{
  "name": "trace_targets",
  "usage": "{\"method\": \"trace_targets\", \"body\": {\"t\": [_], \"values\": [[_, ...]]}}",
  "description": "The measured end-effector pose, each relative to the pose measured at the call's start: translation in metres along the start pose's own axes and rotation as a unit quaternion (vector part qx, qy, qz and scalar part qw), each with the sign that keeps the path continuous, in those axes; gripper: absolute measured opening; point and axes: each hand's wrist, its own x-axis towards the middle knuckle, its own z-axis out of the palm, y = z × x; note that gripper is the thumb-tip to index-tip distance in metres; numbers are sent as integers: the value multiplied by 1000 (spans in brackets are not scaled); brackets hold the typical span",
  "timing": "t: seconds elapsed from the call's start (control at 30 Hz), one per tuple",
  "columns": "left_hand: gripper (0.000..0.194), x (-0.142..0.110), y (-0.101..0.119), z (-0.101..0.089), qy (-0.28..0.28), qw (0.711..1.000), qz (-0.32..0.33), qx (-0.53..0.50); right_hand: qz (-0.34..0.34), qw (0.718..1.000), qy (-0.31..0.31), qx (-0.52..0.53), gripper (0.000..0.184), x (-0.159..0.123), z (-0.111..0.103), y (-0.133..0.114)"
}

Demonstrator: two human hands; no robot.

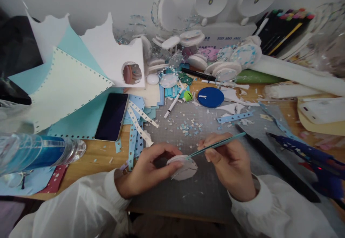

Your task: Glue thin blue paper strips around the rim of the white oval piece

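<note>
My left hand (153, 169) is closed on a white foam disc (185, 170), thumb on its face and fingers behind, tilted toward me over the grey mat (167, 202). Between the thumb and fingers of my right hand (231, 162) is a pair of teal tweezers (217, 145). Their tips touch the disc's upper edge; whether they grip anything there is too small to tell. A little beyond the hands lie scattered pale blue paper bits (190, 126). Right of my right hand rests a black-handled tool (280, 166).
A blue glue gun (318, 162) lies at the right. On the left are a phone (111, 117), a water bottle (40, 153) and punched paper sheets (67, 87). Behind the mat stand a blue oval disc (211, 97), several white foam discs (198, 62) and a black pen case (283, 29).
</note>
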Motion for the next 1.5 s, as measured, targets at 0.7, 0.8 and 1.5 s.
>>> {"method": "trace_targets", "body": {"t": [0.7, 0.8, 1.5], "values": [[16, 2, 3, 3, 34, 996, -33, -78, -59, 996, 10, -59, 16, 0, 2, -11], [16, 2, 3, 2, 30, 996, -38, -79, -35, 997, 40, -51, 14, -1, 2, -9], [17, 4, 3, -3, 3, 1000, 10, -5, 65, 995, 56, -43, 11, 4, 7, -2]]}}
